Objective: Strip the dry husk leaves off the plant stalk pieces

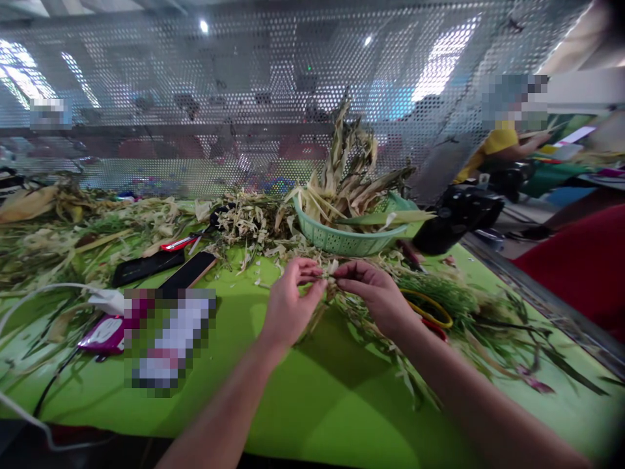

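Over the green table (229, 384), both hands meet at a small pale flower-like piece of dried husk (331, 270). The fingertips of my left hand (295, 296) pinch it from the left. From the right, the thumb and forefinger of my right hand (374, 290) close on the same piece. Thin straw-coloured strands hang below the fingers. Just beyond the hands is a light green plastic basket (336, 241) heaped with dried corn husks (346, 176). Green stems (434, 293) and yellow-handled scissors (430, 309) lie beside my right wrist.
At left lie two dark phones (149, 267) (188, 273), a red cutter (180, 243), a purple packet (102, 335) and a white cable (29, 293). Dried plant scraps (254, 215) line the back before a perforated metal screen (273, 85). A black bag-like object (454, 215) stands right; a person in yellow (498, 143) sits beyond.
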`<state>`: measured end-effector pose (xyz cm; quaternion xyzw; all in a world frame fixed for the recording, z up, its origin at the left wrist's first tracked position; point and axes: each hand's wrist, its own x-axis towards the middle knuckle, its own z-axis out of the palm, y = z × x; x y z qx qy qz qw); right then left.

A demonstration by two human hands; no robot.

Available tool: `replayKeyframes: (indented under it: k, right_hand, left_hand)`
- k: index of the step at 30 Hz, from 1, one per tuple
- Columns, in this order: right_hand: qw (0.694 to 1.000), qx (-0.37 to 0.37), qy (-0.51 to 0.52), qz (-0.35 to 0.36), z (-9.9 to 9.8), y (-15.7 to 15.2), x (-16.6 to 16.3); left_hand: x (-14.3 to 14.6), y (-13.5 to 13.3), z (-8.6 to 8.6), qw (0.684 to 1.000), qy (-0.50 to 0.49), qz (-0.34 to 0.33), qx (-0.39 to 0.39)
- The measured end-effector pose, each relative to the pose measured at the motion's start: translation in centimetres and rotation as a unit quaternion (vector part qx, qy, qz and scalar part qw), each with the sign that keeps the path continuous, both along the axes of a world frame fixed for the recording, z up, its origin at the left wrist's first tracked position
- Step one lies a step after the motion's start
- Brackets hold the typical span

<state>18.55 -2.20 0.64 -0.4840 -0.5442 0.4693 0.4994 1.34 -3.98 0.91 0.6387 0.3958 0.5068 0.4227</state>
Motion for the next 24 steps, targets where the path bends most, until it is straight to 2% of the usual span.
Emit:
replayKeyframes:
  k: [3,6,10,13,16,20,24]
  right_hand:
    - [1.0,0.009,0.016,-0.002,0.1,0.0,0.1]
    - [0.999,0.015,0.028,-0.003,0.3,-0.1,0.3]
    - [0.999,0.019,0.033,-0.005,0.6,-0.3,0.2]
    - [0.999,0.012,0.038,0.012,0.3,-0.3,-0.1]
    - [0.998,-0.004,0.046,0.041,-0.3,-0.3,-0.4]
    - [0.996,-0.022,0.073,0.049,-0.7,-0.3,-0.8]
    - [0.995,-0.03,0.087,0.046,-0.5,-0.4,-0.9]
  left_hand:
    - [-0.9,0.8,0.4,0.994,-0.068,0.053,-0.069]
    - [-1.5,1.4,0.3,0.986,-0.064,0.108,-0.112]
    - [-1.3,1.3,0.2,0.987,0.018,0.041,-0.154]
    - [-0.9,1.1,0.2,0.99,0.01,0.001,-0.14]
    - [-0.8,1.1,0.1,0.994,-0.029,0.003,-0.105]
    - [-0.8,1.2,-0.2,0.996,-0.028,0.008,-0.079]
    - [-0.6,1.2,-0.5,0.998,-0.032,-0.03,-0.046]
